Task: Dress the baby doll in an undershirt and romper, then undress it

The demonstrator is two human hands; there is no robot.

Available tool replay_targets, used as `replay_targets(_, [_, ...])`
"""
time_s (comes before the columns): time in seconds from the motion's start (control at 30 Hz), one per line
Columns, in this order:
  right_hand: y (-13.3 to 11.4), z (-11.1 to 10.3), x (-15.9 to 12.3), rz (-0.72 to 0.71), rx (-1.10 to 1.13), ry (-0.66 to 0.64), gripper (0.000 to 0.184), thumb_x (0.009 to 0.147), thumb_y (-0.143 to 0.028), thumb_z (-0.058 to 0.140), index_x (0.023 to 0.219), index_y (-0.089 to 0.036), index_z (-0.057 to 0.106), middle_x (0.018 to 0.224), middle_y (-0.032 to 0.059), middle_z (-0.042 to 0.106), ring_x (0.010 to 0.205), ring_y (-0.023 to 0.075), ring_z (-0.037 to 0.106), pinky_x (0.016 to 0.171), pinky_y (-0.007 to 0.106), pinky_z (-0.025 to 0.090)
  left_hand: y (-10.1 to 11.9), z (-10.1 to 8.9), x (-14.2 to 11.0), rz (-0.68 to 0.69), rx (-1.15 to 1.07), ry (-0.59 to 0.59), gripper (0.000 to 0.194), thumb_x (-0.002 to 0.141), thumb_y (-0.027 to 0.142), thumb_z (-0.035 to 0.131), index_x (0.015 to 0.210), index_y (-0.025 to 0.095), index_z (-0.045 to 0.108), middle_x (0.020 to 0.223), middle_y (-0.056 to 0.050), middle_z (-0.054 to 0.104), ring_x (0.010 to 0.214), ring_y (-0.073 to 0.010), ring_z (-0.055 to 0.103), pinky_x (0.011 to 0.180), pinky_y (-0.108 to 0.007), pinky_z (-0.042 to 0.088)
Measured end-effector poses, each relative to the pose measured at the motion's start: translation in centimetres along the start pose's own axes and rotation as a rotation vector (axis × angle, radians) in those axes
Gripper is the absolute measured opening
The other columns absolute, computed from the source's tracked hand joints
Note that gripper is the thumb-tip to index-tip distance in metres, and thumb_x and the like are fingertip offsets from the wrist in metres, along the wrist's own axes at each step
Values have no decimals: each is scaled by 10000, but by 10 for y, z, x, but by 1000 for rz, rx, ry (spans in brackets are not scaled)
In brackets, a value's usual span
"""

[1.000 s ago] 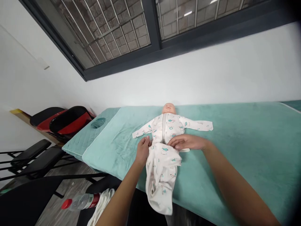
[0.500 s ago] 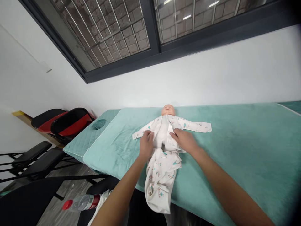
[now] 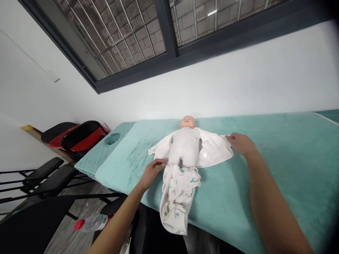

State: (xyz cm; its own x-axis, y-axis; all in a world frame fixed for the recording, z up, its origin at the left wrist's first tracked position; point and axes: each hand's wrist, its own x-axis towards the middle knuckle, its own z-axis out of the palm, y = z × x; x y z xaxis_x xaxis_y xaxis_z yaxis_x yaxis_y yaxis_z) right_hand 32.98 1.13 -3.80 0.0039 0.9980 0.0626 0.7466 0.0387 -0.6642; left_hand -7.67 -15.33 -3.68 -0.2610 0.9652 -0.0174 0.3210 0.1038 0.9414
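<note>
1. On the green bed [image 3: 280, 162], a doll [image 3: 185, 144] lay face up, its head toward the wall [image 3: 238, 81]; its lower legs were hidden.
2. The white jacket [image 3: 214, 150] was spread open on both sides, its far-right sleeve mostly concealed beneath the panel.
3. The patterned trousers [image 3: 176, 183] began at the doll's legs and overhung the bed edge.
4. The right hand [image 3: 241, 143] met the jacket's outer edge; whether it gripped could not be told.
5. The left hand [image 3: 153, 170] had its fingertips beside the trousers' top; its grip was unclear.
6. The left forearm partly hid a bottle [image 3: 92, 223].
</note>
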Motion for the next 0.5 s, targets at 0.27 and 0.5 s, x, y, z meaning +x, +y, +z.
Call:
replay_targets(0.27, [-109, 73, -71, -788, 294, -244, 286, 918, -445, 600, 752, -219, 659, 779, 3, 665, 764, 162, 582, 671, 279, 385, 5, 4, -1, 278, 185, -354, 166, 871, 348, 629, 827, 203, 562, 1508, -95, 418, 1415, -272, 360, 1113, -412, 338])
replay_targets(0.5, [-113, 77, -85, -905, 110, -349, 277, 748, -423, 803, 726, -219, 616, 769, -13, 646, 828, 182, 537, 682, 292, 351, 7, 37, 37, 342, 306, 74, 140, 916, 370, 496, 908, 237, 453, 917, -40, 659, 837, -200, 602, 784, -345, 447])
